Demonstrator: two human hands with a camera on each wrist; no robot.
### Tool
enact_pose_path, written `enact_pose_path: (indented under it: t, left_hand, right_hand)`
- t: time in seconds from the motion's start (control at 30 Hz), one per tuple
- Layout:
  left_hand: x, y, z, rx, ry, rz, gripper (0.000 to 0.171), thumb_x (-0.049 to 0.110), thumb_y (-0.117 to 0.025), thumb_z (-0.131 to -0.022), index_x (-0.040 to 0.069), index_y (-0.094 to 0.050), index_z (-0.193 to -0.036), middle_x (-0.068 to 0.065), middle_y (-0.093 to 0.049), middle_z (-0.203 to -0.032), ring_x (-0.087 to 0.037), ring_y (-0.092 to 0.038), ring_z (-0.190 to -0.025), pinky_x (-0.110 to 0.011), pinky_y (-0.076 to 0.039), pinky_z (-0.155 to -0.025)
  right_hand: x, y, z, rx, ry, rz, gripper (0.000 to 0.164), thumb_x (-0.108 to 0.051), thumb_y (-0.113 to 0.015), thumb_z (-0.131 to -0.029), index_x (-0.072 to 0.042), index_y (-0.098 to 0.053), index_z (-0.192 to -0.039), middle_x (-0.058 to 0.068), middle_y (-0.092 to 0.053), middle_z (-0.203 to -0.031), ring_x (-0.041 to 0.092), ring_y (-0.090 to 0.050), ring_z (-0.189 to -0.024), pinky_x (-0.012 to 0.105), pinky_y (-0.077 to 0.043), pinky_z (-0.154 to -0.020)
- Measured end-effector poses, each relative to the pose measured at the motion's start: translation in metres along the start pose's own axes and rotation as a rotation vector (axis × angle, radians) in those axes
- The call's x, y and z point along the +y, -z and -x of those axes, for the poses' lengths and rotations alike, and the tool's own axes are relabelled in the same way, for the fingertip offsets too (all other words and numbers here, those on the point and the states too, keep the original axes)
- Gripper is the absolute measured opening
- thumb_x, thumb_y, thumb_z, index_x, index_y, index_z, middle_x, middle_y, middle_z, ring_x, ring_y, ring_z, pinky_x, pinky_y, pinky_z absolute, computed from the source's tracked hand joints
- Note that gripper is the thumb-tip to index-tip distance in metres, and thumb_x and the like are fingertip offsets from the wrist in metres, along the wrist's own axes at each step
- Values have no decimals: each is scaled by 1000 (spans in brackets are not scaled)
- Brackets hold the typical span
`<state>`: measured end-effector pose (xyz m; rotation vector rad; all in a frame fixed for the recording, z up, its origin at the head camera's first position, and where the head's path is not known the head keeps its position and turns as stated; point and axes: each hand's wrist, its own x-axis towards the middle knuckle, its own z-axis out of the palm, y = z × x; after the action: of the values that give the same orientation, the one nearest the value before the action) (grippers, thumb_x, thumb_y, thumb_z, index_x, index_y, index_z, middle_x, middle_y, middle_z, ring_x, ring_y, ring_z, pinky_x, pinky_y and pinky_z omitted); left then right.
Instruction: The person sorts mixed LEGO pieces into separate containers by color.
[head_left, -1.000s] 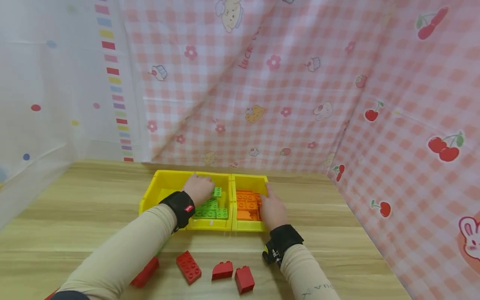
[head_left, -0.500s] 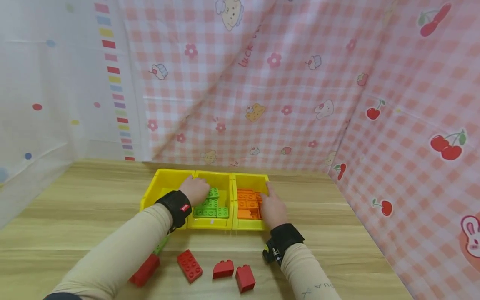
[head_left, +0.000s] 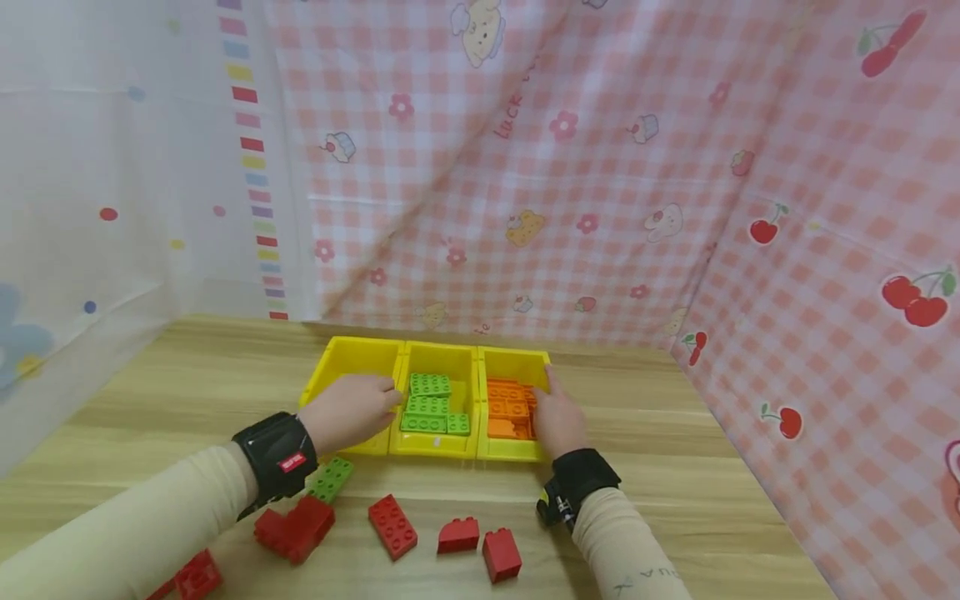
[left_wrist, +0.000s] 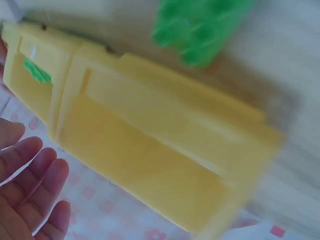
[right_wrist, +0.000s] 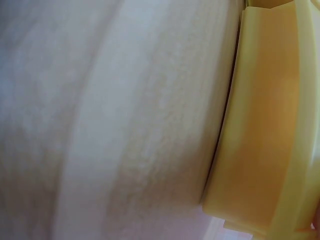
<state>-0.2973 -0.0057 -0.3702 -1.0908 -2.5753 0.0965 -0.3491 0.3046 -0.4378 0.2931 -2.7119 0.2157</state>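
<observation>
A yellow three-part bin [head_left: 420, 445] stands on the table. Green building bricks [head_left: 430, 406] lie in its middle compartment and orange bricks [head_left: 508, 408] in the right one. My left hand [head_left: 351, 410] hovers over the left compartment; in the left wrist view its fingers [left_wrist: 55, 175] are spread and hold nothing. That compartment's visible floor [left_wrist: 145, 155] is bare. My right hand [head_left: 561, 421] grips the bin's right wall, with one finger along the rim; its other fingers are partly hidden. The right wrist view shows mostly the bin's outer wall [right_wrist: 265, 115].
In front of the bin, a green brick [head_left: 331, 479] and joined-looking red bricks [head_left: 296, 529] lie near my left forearm. More red ones, a long brick [head_left: 392, 527], a curved brick [head_left: 458, 535] and a block [head_left: 502, 555], lie further right. Patterned cloth walls [head_left: 480, 167] enclose the table.
My left hand has moved left and nearer, from above the green bricks to over the left compartment, uncovering the green bricks. The right hand has stayed on the bin's wall. The view has shifted slightly.
</observation>
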Motion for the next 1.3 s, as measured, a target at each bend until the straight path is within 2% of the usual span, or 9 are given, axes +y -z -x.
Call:
enact_pose_path:
  t: [0.17,0.27,0.47,0.57,0.73,0.9,1.07,1.3]
  left_hand:
    - [3,8,36,-83,42,31,19,21,-74,-78,13,-58,-74,7,-41,-63,-10,-38,-54,-25,-36,-51]
    - [4,8,52,-127,73,32,20,23,-74,-78,14,-57,-73,8,-42,-61,-9,-37,-52,-24,-34,-49]
    - [7,-1,63,-314,216,61,22,31,-70,-82,13,-58,-78,6,-42,-61,-11,-38,-52,-26,-33,-49]
    - [7,-8,66,-368,261,61,26,34,-70,-81,13,-57,-75,5,-42,-58,-11,-39,-50,-26,-33,-48]
    - [8,-19,69,-386,309,40,34,39,-70,-79,13,-53,-65,4,-41,-53,-12,-38,-46,-27,-33,-46]
    - [11,-17,71,-383,348,74,38,41,-72,-76,13,-51,-62,4,-40,-52,-12,-38,-46,-27,-31,-47]
    - [13,-14,71,-383,363,106,36,38,-74,-75,12,-53,-63,3,-42,-53,-13,-38,-48,-28,-31,-48]
    - [11,-16,71,-399,348,149,28,35,-75,-76,13,-58,-73,4,-44,-59,-14,-40,-53,-30,-33,-52]
  right_hand:
    - [5,2,-1,-22,-4,8,26,-5,-53,-92,-3,-66,-114,16,-38,-142,33,-61,-96,42,-51,-75]
    - [8,4,-1,-36,-14,21,27,-4,-54,-90,-4,-66,-114,16,-37,-143,33,-60,-98,42,-51,-76]
    - [9,6,-1,-50,-37,15,28,-4,-56,-90,-3,-66,-116,15,-36,-144,33,-58,-101,43,-49,-80]
    - [7,6,-1,-53,-39,11,27,-4,-56,-90,-4,-66,-115,15,-37,-144,33,-59,-101,43,-50,-79]
    - [3,5,0,-57,-42,4,27,-4,-55,-90,-4,-67,-114,14,-37,-143,33,-59,-99,43,-50,-78]
    - [1,1,-1,-50,-25,5,26,-5,-55,-91,-3,-67,-113,15,-38,-143,32,-60,-98,43,-49,-80]
    - [0,0,-1,-28,-14,-1,24,-4,-56,-90,0,-67,-111,17,-39,-141,32,-60,-98,42,-49,-81]
    - [-1,0,-1,-36,-13,-3,25,-4,-57,-90,-1,-67,-112,16,-38,-142,31,-60,-99,41,-48,-83]
